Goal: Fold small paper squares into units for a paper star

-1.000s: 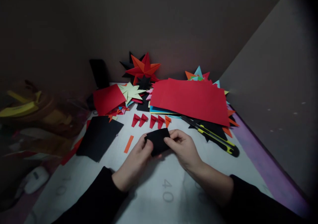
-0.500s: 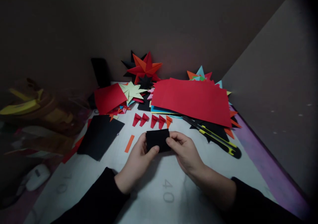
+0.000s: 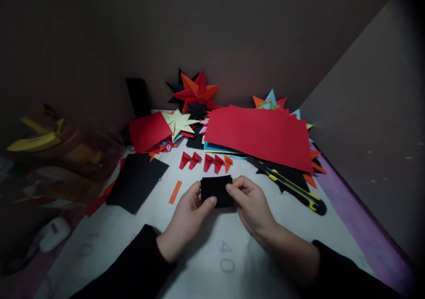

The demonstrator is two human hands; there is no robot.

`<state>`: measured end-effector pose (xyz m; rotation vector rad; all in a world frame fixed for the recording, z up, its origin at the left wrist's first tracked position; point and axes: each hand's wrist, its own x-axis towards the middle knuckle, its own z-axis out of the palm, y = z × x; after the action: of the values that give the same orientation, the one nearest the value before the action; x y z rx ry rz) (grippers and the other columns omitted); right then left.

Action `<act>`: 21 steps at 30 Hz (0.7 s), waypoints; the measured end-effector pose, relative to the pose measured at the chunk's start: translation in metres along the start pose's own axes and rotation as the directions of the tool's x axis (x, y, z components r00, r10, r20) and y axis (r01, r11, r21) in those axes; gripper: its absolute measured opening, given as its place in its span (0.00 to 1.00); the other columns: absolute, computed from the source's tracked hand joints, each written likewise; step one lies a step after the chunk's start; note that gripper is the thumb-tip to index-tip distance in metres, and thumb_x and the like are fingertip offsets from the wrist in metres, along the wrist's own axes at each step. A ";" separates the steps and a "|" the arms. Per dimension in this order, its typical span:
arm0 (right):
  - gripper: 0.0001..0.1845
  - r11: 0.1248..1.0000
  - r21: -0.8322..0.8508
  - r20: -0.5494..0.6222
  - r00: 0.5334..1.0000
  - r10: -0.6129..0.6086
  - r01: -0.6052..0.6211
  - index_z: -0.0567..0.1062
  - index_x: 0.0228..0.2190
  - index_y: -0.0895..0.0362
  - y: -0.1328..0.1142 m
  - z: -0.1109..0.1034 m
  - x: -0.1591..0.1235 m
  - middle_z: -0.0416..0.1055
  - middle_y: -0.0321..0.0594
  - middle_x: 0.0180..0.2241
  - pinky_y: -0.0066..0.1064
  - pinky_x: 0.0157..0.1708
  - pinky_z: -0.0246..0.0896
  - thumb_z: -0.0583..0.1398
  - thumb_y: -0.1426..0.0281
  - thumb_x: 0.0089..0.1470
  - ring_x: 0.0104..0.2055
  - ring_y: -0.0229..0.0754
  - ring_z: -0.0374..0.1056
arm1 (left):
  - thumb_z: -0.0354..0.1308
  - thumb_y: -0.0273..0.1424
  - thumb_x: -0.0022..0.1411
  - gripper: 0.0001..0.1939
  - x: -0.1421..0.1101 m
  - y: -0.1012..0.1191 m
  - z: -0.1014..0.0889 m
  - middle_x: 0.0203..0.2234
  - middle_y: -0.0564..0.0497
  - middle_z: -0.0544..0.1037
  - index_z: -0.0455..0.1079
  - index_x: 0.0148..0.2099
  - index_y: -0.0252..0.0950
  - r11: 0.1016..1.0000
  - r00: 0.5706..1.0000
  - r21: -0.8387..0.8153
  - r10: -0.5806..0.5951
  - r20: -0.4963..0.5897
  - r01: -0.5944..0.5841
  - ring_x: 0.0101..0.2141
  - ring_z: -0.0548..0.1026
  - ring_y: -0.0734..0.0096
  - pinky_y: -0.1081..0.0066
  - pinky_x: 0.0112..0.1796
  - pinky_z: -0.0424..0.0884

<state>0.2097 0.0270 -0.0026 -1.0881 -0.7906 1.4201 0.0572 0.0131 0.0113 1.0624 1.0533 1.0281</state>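
From afar I see left hand point(image 3: 188, 212) and right hand point(image 3: 255, 207) pinching black paper point(image 3: 216, 189) between them — uneven pressure might skew its layers.

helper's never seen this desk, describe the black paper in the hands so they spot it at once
Find the 40 printed on the white table cover. Above it in the picture, the left hand and right hand hold the small black paper between them. The larger black paper lies to its left; only this piece is held.
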 end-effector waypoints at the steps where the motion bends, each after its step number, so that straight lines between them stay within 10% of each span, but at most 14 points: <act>1: 0.16 1.000 0.003 0.000 1.000 0.002 -0.002 0.68 0.19 0.56 0.000 0.000 0.000 0.63 0.31 0.19 0.28 0.27 0.51 0.69 0.63 0.40 0.24 0.34 0.56 | 0.61 0.33 0.56 0.13 0.000 0.000 0.000 0.32 0.50 0.75 0.69 0.42 0.33 1.000 1.000 0.010 -0.010 0.000 0.010 0.34 0.72 0.68 0.70 0.36 0.67; 11: 0.15 0.997 -0.069 -0.018 0.999 -0.046 0.045 0.68 0.19 0.56 0.000 -0.005 0.001 0.65 0.32 0.21 0.29 0.27 0.53 0.68 0.62 0.43 0.25 0.36 0.58 | 0.66 0.32 0.49 0.13 -0.003 0.020 -0.004 0.25 0.55 0.73 0.66 0.34 0.36 0.998 0.965 0.051 0.035 -0.259 -0.023 0.25 0.71 0.75 0.76 0.27 0.66; 21: 0.16 0.995 -0.082 0.024 0.998 -0.057 0.058 0.68 0.19 0.56 0.002 -0.008 0.001 0.64 0.32 0.21 0.28 0.27 0.53 0.67 0.63 0.45 0.25 0.35 0.57 | 0.67 0.32 0.47 0.07 -0.002 0.017 -0.009 0.33 0.47 0.80 0.76 0.29 0.34 0.998 0.959 0.067 0.026 -0.284 -0.007 0.29 0.75 0.70 0.71 0.31 0.72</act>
<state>0.2166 0.0263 -0.0070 -1.1059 -0.8959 1.3627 0.0458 0.0160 0.0271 0.9959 1.3194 1.1916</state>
